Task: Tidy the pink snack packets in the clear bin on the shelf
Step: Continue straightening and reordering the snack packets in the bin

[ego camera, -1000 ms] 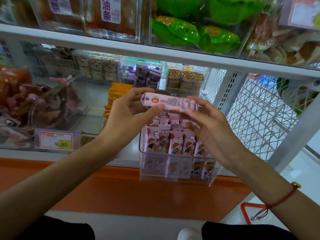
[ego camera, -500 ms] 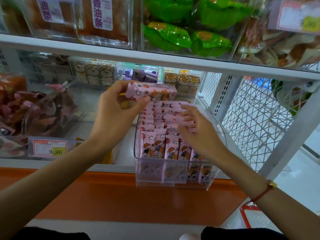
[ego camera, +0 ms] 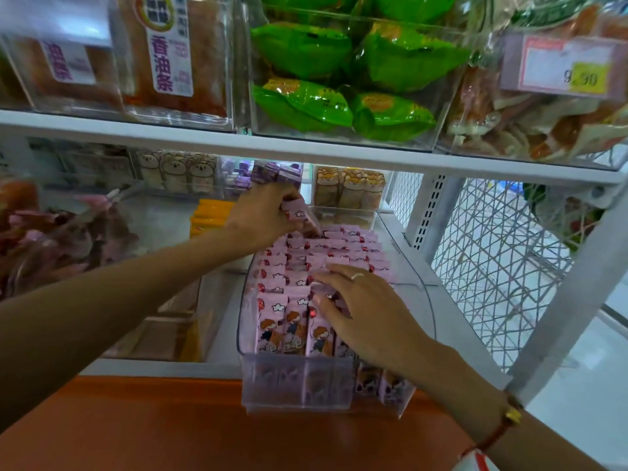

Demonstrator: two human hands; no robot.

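In the head view, a clear plastic bin (ego camera: 413, 290) sits on the lower white metal shelf (ego camera: 452, 321), its front end jutting past the shelf's edge, packed with rows of upright pink snack packets (ego camera: 295, 321) printed with cartoon figures. The left hand (ego camera: 261, 215) reaches to the far end of the bin and pinches one pink packet (ego camera: 297, 212) between curled fingers, tilted just above the back rows. The right hand (ego camera: 367, 311) lies over the bin's near half — fingers spread and fairly straight, pressing on the packet tops. Above the bin, green foil packets (ego camera: 339, 76) fill another clear container on the upper shelf.
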